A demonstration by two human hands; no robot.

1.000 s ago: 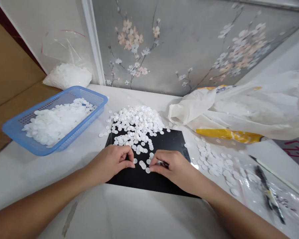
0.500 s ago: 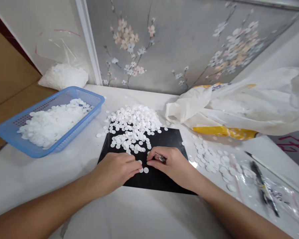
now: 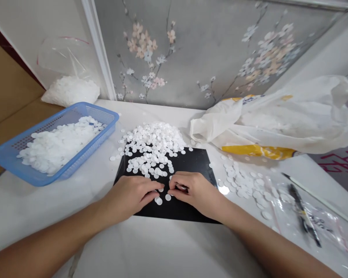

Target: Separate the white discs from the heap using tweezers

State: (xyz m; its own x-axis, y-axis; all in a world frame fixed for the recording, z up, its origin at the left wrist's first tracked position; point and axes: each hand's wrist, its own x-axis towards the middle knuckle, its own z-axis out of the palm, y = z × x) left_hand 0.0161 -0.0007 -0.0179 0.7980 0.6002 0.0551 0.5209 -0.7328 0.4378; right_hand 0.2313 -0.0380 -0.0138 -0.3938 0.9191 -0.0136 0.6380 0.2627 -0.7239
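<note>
Small white plastic discs lie heaped at the back of a black mat, with looser ones spread toward its middle. My left hand rests over the mat's left part, thumb and forefinger closed around the edge of one white disc. Just below those fingertips lie a few single discs. Facing it, my right hand has its fingers curled around a small shiny metal tool, mostly hidden in the grip. Its fingertips hover beside another loose disc.
A blue basket with many discs stands at left, a clear bag of discs behind it. At right are a white plastic bag, scattered discs, a black pen-like tool, a thin white stick and a clear zip bag.
My left thumb and forefinger have parted slightly, showing the disc between them. My right fingers now cover more of the metal tool. The view has shifted slightly.
</note>
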